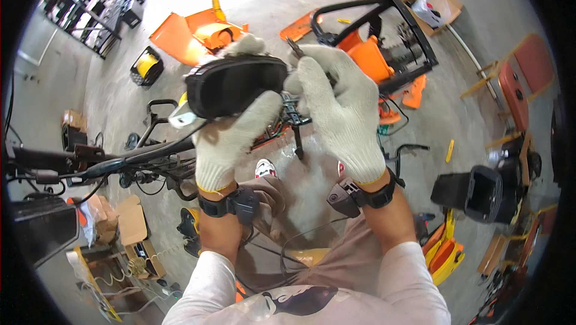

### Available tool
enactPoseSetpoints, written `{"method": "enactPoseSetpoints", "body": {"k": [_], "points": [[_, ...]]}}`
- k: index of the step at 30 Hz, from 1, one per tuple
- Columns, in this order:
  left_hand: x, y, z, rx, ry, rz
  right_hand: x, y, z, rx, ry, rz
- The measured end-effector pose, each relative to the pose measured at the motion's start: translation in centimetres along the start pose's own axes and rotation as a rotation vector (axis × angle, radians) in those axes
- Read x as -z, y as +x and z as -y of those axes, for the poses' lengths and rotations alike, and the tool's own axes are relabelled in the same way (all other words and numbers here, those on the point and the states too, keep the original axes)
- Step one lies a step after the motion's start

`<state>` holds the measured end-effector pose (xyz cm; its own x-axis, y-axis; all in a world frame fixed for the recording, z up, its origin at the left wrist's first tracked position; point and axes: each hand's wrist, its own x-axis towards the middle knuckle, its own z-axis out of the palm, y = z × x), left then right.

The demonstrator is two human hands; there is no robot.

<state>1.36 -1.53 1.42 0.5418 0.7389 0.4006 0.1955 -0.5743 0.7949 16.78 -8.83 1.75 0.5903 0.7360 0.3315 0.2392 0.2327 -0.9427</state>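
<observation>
Both my hands wear off-white knit gloves. My left hand (pixel 235 134) grips a black rounded housing (pixel 237 88) with a dark, smooth face, thumb along its lower edge and fingers over the top. A silver bracket (pixel 181 116) sticks out at the housing's lower left. Close to the housing's right end, my right hand (pixel 337 94) is closed with fingers curled. From its top juts a slim dark metal piece (pixel 294 48); whether that is a tool tip or a part I cannot tell. Below the hands is a partly hidden metal frame (pixel 293 112).
Black handlebar tubing with cables (pixel 120 166) lies to the left. Ahead are orange body panels (pixel 192 34) and a black frame (pixel 414 31) with orange parts. A red chair (pixel 519 82) and a black open bin (pixel 480 193) stand to the right; cardboard boxes (pixel 135 223) are at lower left.
</observation>
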Motion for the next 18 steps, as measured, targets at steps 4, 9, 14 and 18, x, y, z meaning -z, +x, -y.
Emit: {"method": "enactPoseSetpoints", "body": {"k": [4,9,14,18], "points": [[-1.5,2.3,0.2,-0.029,-0.464,-0.181,1.5,-1.8,1.2,-0.169,0.216,0.089],[0.2,2.7,1.2,-0.068,-0.721,-0.112,3.6,-10.1,1.5,-0.377,0.55,0.286],[-0.7,3.4,0.4,-0.033,-0.724,-0.073,6.8,-21.0,0.6,-0.595,0.881,-0.05],[-1.7,1.4,0.4,-0.065,-0.624,-0.099,10.5,-26.2,-0.1,-0.694,1.028,-0.302]]}}
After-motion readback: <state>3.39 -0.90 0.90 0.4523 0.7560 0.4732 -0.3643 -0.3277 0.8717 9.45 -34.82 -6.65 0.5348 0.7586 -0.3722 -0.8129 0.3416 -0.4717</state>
